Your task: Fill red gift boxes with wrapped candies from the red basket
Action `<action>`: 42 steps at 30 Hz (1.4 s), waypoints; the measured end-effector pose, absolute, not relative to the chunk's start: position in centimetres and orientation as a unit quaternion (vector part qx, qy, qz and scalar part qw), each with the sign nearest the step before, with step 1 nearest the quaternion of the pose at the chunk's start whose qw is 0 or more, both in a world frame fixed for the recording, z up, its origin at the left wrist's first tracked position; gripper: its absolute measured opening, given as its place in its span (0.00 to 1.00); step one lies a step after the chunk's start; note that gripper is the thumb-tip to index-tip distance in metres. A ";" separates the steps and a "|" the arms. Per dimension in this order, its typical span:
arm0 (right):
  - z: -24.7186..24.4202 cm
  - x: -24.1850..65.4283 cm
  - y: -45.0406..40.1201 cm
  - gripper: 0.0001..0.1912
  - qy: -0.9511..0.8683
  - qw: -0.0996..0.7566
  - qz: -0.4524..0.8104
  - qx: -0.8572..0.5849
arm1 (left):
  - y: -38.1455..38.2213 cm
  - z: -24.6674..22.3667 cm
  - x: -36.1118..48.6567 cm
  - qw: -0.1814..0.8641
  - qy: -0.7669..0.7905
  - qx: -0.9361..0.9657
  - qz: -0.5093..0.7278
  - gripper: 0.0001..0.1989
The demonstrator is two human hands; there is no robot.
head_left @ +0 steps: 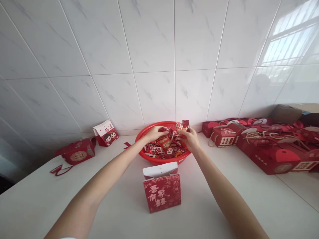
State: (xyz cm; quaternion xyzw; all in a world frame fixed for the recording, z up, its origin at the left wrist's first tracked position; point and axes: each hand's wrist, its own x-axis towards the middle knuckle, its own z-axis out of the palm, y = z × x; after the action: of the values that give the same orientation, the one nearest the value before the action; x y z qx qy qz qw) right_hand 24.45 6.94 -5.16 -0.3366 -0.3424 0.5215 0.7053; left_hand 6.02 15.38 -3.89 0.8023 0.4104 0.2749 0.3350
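Observation:
My right hand [191, 139] is closed on wrapped candies [183, 126], holding them up at the right rim of a red plastic basket [141, 156]. My left hand [155, 133] reaches over the basket's left side, its fingers pinched at a small red-wrapped candy [164, 129]. Many candies in red wrappers [163, 150] fill the basket below both hands. In front of it stands a red paper gift box [163, 194] with white lettering, its top open and its white inner flap raised.
Along the right are many red gift boxes [269, 156] with cord handles, and a brown cardboard box [286, 114] behind them. At left lie a red box with a round emblem [78, 152] and a small white-and-red box [106, 133]. A tiled wall [154, 96] rises behind the white tabletop [119, 205].

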 end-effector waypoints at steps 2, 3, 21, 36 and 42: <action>-5.2 24.5 6.9 0.21 -0.343 0.707 0.519 -0.337 | 15.2 -3.3 5.8 0.252 0.448 0.822 0.245 0.22; -5.2 24.5 7.0 0.21 -0.343 0.707 0.518 -0.338 | 15.2 -2.9 5.5 0.193 0.469 0.835 0.214 0.23; -5.5 24.5 7.0 0.19 -0.373 0.691 0.512 -0.348 | 13.2 -3.1 4.8 0.254 0.414 0.859 -0.159 0.36; -5.4 24.5 6.9 0.19 -0.372 0.689 0.512 -0.353 | 17.5 -3.8 2.6 0.122 0.505 0.850 -0.087 0.21; -5.3 24.5 6.8 0.19 -0.381 0.682 0.512 -0.357 | 17.3 -5.0 3.3 0.100 0.534 0.830 -0.129 0.44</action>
State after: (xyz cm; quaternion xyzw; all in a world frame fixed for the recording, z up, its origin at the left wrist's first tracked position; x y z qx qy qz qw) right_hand 24.51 6.76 -5.32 -0.3569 -0.3808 0.5119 0.6823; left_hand 3.33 17.30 -5.01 0.8298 0.5336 -0.1291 0.0997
